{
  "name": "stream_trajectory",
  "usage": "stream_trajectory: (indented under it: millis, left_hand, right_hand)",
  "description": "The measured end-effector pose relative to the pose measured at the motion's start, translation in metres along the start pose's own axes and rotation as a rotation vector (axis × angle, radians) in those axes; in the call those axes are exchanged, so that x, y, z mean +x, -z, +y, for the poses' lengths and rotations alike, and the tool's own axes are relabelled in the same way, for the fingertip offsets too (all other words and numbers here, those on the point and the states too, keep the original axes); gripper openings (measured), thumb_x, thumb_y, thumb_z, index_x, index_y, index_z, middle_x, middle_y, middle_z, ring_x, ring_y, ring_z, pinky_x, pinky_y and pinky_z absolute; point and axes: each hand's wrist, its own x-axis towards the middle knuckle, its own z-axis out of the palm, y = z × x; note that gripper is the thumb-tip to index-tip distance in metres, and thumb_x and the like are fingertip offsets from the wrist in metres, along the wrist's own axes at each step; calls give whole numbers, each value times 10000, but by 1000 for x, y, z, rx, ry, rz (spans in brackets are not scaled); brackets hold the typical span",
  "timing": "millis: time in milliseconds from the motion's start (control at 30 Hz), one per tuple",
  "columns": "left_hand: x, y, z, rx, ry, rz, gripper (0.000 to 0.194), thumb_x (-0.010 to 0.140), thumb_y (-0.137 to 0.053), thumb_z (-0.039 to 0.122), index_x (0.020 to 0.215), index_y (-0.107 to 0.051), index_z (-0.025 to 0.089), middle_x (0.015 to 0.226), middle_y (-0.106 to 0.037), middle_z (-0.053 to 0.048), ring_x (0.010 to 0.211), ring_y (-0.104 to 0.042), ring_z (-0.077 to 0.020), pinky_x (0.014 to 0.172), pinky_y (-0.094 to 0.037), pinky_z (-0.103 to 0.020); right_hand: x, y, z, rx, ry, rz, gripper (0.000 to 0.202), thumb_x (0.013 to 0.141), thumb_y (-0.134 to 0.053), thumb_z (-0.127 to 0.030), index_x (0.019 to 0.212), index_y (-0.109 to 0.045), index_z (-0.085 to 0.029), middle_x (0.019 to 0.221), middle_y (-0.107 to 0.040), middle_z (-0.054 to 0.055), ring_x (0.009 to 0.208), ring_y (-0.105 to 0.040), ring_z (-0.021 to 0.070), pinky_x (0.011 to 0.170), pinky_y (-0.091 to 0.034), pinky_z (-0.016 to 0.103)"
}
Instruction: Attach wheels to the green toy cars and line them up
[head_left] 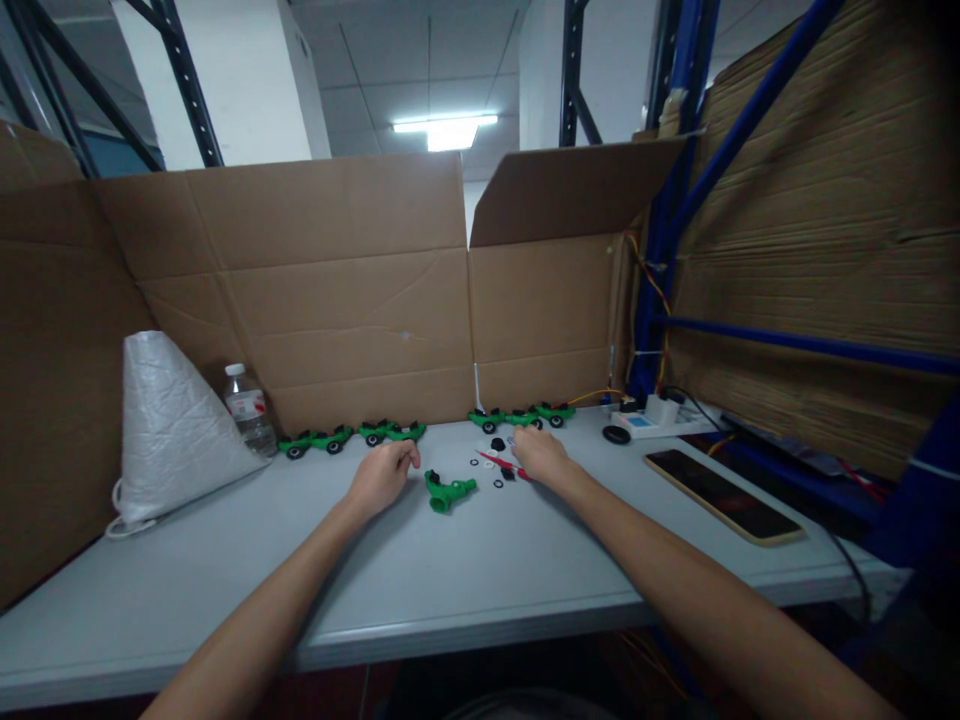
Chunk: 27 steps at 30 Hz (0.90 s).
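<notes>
My left hand (381, 476) hovers by the table with its fingers curled in, and nothing shows in them. Just to its right lies a green toy car body (450, 492), tilted, with a black part at one end and no wheels visible. My right hand (541, 456) reaches over a cluster of small parts, its fingers drawn together; whatever they pinch is hidden. Beside those fingers lies a slender red pointed piece (501, 462). Around it are a black round part (497, 444), a small black ring (498, 484), a black piece (508, 475) and tiny white bits.
Several green toy cars with black wheels (334, 440) line the back of the table, with more (517, 417) behind my right hand. A white bag (176, 430) and water bottle (251, 410) stand left. Rightward are a phone (724, 495), black disc (616, 435) and power strip (649, 418).
</notes>
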Motion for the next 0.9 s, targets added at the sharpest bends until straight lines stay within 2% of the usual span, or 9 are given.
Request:
stream_trajectory:
  millis: [233,533,733,900]
  left_hand:
    - [2,-3,-5,0,-62,89,280,947,-448,139,897,-710,224,897,-726,-60,929,-584,-266,807,-421,-332]
    - [2,-4,-8,-5,-51,94,288,948,-456,134,918,-727,227,890,-737,-54,945,-590,-264,800,-441,-330]
    - [2,-3,-8,-6,-45,89,282,941,-464,145,910,-732,229,831,-709,-56,937,-586,-270,777,-435,-333]
    - [2,-3,-7,-13,-77,81,285,946,-458,147,917,-728,232,866,-723,-51,921,-578,-266,802,-435,-345]
  right_hand:
    - [-2,-1,1,-4,25,6,308,1022,-536,-152,1314,-604,-80,1270,-677,226,1160,-688,281,944,-512,317]
    - [2,-4,3,20,31,-8,300,995,-597,-159,1290,-606,-99,1271,-668,220,1160,-681,282,947,-500,319]
    - [3,0,0,24,7,30,355,1032,-564,-234,1350,-529,-80,1264,-650,247,1123,-691,303,896,-513,348]
    - [0,2,-4,21,49,81,282,1069,-486,-250,1316,-545,-127,1279,-650,210,1137,-678,292,887,-494,340]
